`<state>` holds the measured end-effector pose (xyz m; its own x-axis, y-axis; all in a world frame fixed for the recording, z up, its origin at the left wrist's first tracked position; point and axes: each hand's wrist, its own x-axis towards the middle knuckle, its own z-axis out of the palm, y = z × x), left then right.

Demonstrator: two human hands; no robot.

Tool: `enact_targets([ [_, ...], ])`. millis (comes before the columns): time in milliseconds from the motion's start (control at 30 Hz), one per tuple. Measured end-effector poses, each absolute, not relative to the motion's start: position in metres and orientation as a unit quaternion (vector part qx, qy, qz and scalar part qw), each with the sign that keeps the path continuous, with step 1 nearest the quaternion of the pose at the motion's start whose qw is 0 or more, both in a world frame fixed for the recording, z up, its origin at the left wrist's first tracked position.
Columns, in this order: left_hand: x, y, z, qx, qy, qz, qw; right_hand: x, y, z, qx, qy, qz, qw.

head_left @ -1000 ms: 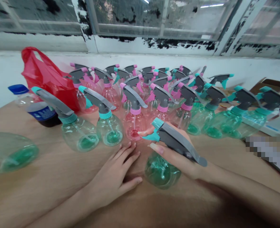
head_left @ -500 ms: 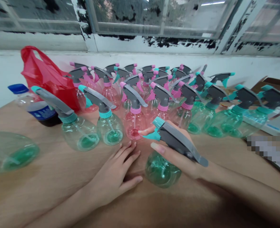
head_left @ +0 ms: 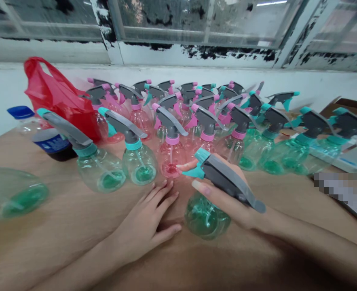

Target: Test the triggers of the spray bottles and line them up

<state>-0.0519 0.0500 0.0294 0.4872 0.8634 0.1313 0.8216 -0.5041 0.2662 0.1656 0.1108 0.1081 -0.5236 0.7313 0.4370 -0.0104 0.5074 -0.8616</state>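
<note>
My right hand (head_left: 227,198) is wrapped round the neck of a green spray bottle (head_left: 207,218), under its grey trigger head with teal nozzle (head_left: 223,178). The bottle stands on the wooden table (head_left: 75,226). My left hand (head_left: 144,224) lies flat on the table just left of that bottle, fingers stretched out and holding nothing. Behind both hands stand several pink spray bottles (head_left: 172,155) and green spray bottles (head_left: 137,159) in rows.
A red plastic bag (head_left: 60,99) and a blue-capped bottle (head_left: 46,137) sit at the back left. One green bottle (head_left: 13,196) lies at the far left edge. A cardboard box (head_left: 343,106) and flat packs (head_left: 348,157) are at the right, below a white wall and window.
</note>
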Motion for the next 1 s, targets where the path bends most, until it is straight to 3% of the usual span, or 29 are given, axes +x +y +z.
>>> enact_targets([
  [267,-0.051,0.051,0.03,0.859,0.488,0.128,0.086,0.164,0.114,0.099,-0.229,-0.735,0.45,0.452],
  [1000,-0.051,0.051,0.033,0.862,0.486,0.122,0.079,0.166,0.11,0.111,-0.248,-0.76,0.43,0.419],
])
